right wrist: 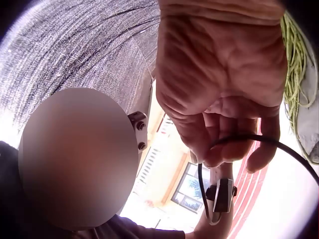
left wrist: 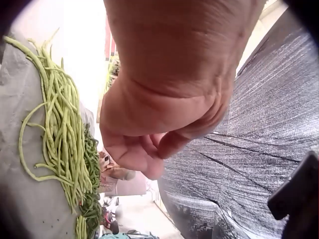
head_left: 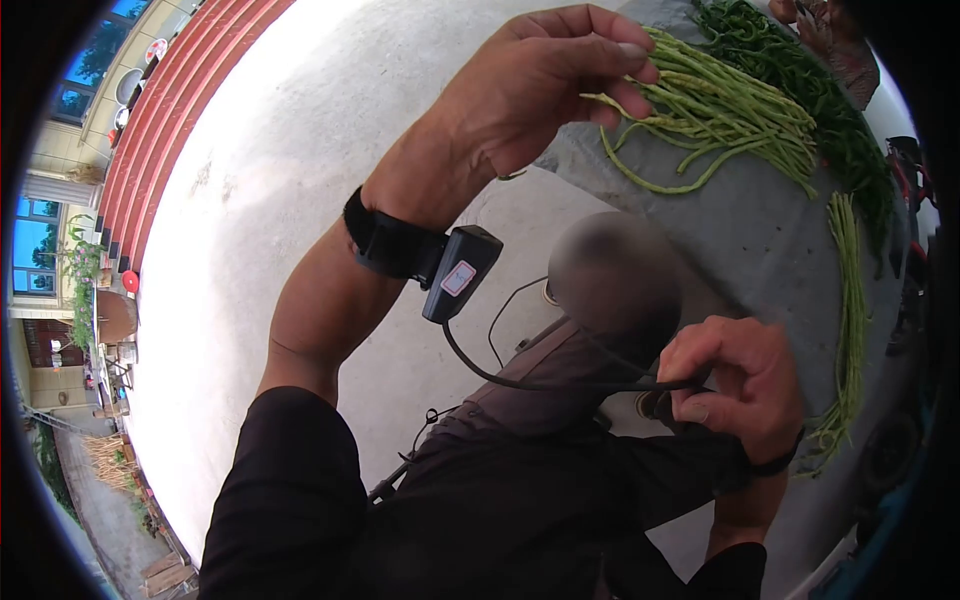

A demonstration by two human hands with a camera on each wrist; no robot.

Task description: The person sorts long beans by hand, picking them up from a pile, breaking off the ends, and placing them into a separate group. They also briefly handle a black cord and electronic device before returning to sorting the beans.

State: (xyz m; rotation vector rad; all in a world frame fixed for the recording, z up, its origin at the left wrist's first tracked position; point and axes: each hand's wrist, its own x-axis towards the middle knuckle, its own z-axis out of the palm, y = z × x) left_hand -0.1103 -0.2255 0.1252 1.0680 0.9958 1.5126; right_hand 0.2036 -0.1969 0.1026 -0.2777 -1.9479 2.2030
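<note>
One black cable [head_left: 580,387] runs from the left wrist camera [head_left: 462,274] into the right hand's [head_left: 735,385] thumb-and-finger pinch, probably to control slack, while the left hand's [head_left: 560,85] loosely bent fingers hold nothing, long beans [head_left: 745,118] beyond them.

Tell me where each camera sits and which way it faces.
Head: on the head, facing forward and down; left hand, right hand and a leg show.
Left wrist: on that wrist, facing the left hand, with long beans alongside.
Right wrist: on that wrist, facing the right hand; left forearm and blurred head show.
Shared: head and right-wrist views both show the black cable.
</note>
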